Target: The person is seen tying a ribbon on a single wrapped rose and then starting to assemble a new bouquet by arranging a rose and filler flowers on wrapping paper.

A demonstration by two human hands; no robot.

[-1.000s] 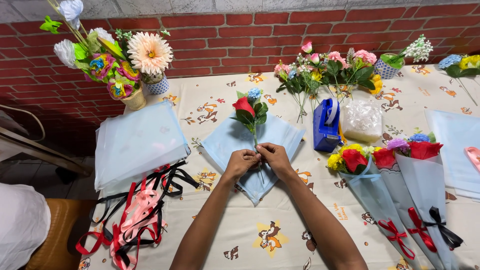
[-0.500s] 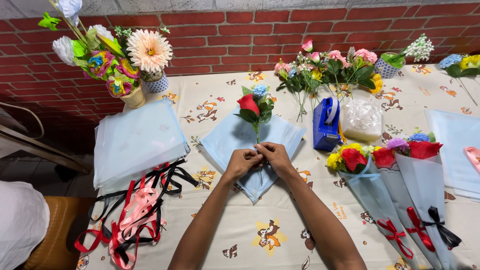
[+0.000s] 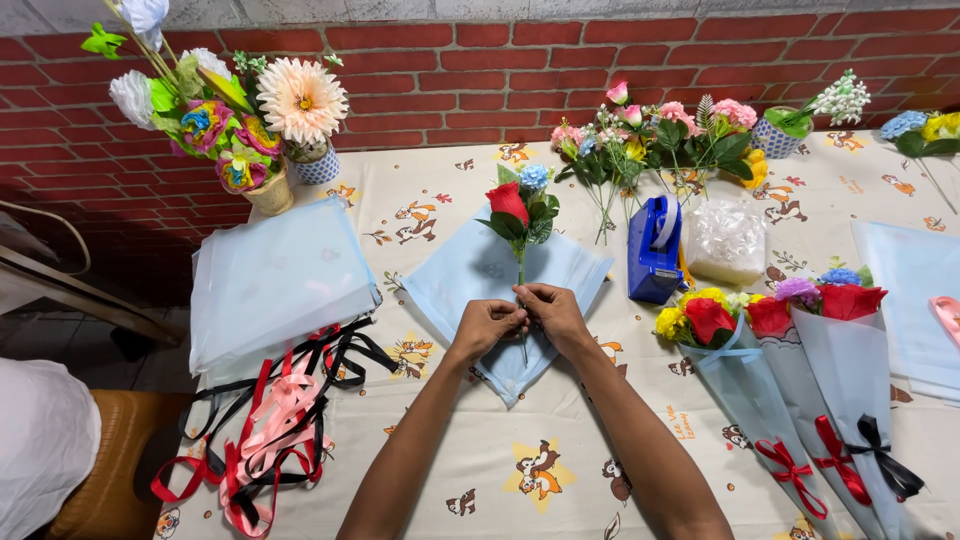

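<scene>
Left hand (image 3: 487, 325) and right hand (image 3: 553, 312) meet at the middle of the table (image 3: 560, 470), fingertips touching each other. Both sets of fingers are curled and pinched around the thin green stem (image 3: 521, 275) of a small flower bunch (image 3: 520, 207); the stem runs up from between the fingertips to a red rose and a blue bloom just beyond them.

The bunch lies on a pale blue wrapping sheet (image 3: 460, 280), spread as a diamond under the fingers, its lower corner pointing back toward the wrists.

Right of the fingers, near: blue tape dispenser (image 3: 654, 250), then a clear plastic bag (image 3: 726, 240). Further right and nearer the body: finished wrapped bouquets (image 3: 800, 400) tied with red and black bows.

Left of the fingers: a stack of blue sheets (image 3: 275, 280), and below it a tangle of ribbons (image 3: 270, 420) in red, pink and black.

Beyond the fingertips, against the brick wall (image 3: 480, 70): loose artificial flowers (image 3: 650, 140) and a pot of paper flowers (image 3: 230, 110).
</scene>
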